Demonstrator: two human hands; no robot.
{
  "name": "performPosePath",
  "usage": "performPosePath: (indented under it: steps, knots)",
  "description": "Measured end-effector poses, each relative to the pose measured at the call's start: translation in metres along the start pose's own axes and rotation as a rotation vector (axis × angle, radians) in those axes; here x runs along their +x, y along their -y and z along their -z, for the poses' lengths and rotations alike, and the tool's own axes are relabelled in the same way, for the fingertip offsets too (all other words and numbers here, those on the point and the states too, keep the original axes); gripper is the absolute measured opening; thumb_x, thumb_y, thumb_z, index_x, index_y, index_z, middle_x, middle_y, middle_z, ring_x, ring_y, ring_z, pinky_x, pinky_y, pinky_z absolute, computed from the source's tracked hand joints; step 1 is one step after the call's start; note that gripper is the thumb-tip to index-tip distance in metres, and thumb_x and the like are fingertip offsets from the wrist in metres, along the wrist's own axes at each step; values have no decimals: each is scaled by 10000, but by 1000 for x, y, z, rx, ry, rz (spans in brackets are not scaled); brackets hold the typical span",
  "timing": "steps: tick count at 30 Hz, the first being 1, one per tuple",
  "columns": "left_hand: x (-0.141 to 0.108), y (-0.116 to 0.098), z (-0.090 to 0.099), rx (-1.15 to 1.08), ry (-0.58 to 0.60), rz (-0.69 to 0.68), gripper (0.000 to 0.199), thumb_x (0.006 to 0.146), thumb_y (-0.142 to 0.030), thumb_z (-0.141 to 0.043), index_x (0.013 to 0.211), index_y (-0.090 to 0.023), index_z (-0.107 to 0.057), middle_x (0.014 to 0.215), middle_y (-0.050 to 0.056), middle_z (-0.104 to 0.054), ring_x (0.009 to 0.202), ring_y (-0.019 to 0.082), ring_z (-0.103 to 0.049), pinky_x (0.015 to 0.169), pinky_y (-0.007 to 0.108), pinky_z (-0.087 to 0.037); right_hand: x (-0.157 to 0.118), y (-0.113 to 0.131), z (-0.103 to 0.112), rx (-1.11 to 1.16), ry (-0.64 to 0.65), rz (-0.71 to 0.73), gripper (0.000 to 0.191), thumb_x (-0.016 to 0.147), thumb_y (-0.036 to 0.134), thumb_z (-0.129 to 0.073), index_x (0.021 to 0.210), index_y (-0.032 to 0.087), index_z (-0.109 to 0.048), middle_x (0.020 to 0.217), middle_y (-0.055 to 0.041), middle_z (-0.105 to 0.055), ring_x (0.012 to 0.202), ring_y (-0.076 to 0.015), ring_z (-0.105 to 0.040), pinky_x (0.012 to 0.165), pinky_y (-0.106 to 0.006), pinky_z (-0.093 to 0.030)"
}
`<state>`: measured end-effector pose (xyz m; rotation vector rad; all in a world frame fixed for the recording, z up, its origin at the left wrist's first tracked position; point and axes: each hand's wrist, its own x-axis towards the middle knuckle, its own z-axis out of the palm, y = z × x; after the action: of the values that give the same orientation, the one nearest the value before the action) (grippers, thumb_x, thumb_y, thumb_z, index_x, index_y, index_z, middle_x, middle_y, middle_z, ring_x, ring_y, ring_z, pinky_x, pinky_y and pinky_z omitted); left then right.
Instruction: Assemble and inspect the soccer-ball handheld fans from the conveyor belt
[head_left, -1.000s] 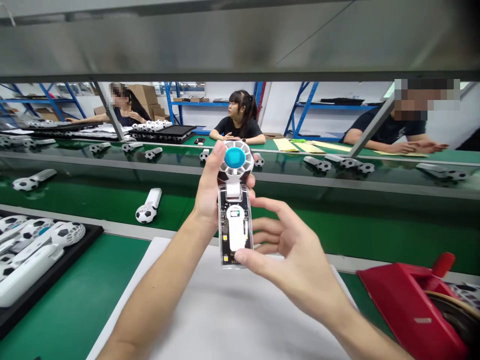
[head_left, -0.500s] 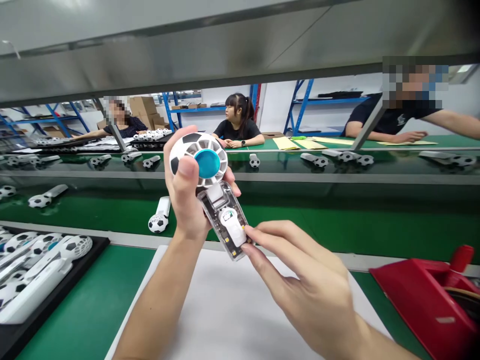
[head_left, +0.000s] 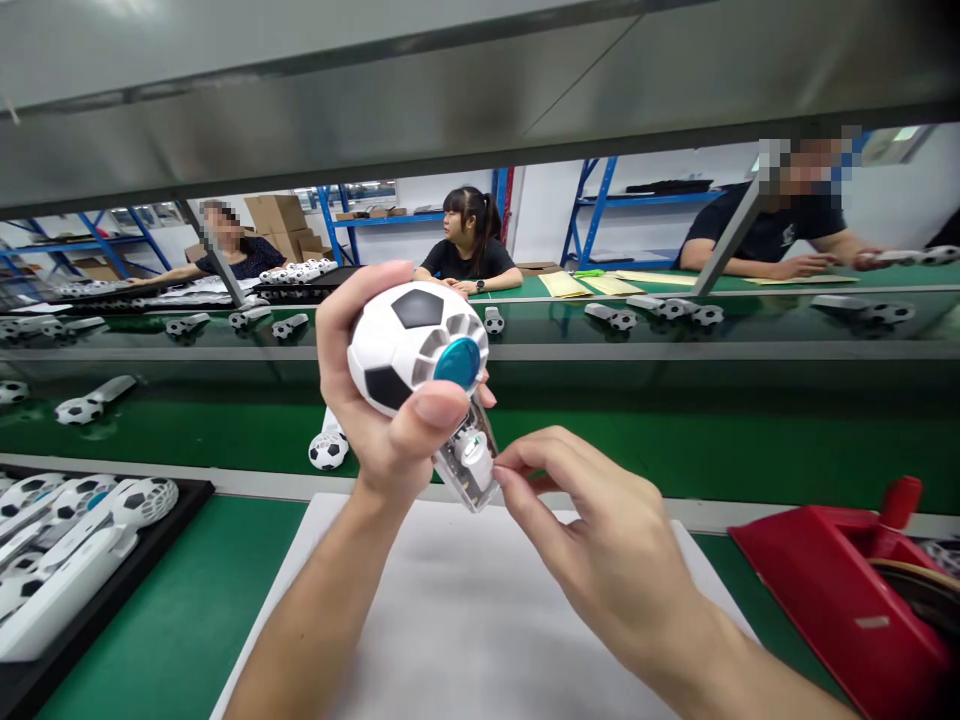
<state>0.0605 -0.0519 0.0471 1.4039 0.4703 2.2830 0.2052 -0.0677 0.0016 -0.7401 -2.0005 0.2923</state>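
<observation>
Head view: the left hand (head_left: pixel 375 420) wraps its fingers and thumb round the glossy, ball-shaped head of a handheld fan (head_left: pixel 416 350), patterned like a football with a blue hub, held up over the far edge of the white mat (head_left: pixel 465 620). The fan's clear plastic handle (head_left: pixel 469 465) shows its circuit board. The right hand (head_left: pixel 600 540) pinches the handle's lower end with thumb and forefinger. Half a second ago the grille faced the camera squarely; now the head is turned sideways and the handle points more away. A smooth red tape dispenser (head_left: pixel 840 590) sits at the table's right edge.
</observation>
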Motion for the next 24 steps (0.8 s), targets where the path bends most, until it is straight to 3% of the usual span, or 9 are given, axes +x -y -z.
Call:
performPosePath:
  steps: [8,19,24]
  knots:
    - [-1,2,-3,-16,33,-86,478,745,-540,-810,1111,-310,-606,982,3,-670,533,137,-613,427,263,-511,4,-5,-2,-57,47,34,136,950,116,-502,844,197,-530,793,-11,-610,668,-126,-584,596,-246,-479]
    - [-2,0,-2,-22,-10,20,583,667,-593,-845,1111,-306,-599,1033,27,-683,538,161,-625,424,287,-508,8,-8,-3,-104,64,80,152,891,95,-466,796,213,-454,741,2,-554,603,-115,-522,532,-227,-424]
    - [0,-1,-3,-58,-13,45,557,667,-572,-854,1093,-316,-602,962,9,-687,537,165,-622,417,283,-513,9,-7,-3,-101,66,88,156,872,88,-467,788,218,-444,726,7,-546,594,-114,-515,516,-218,-416]
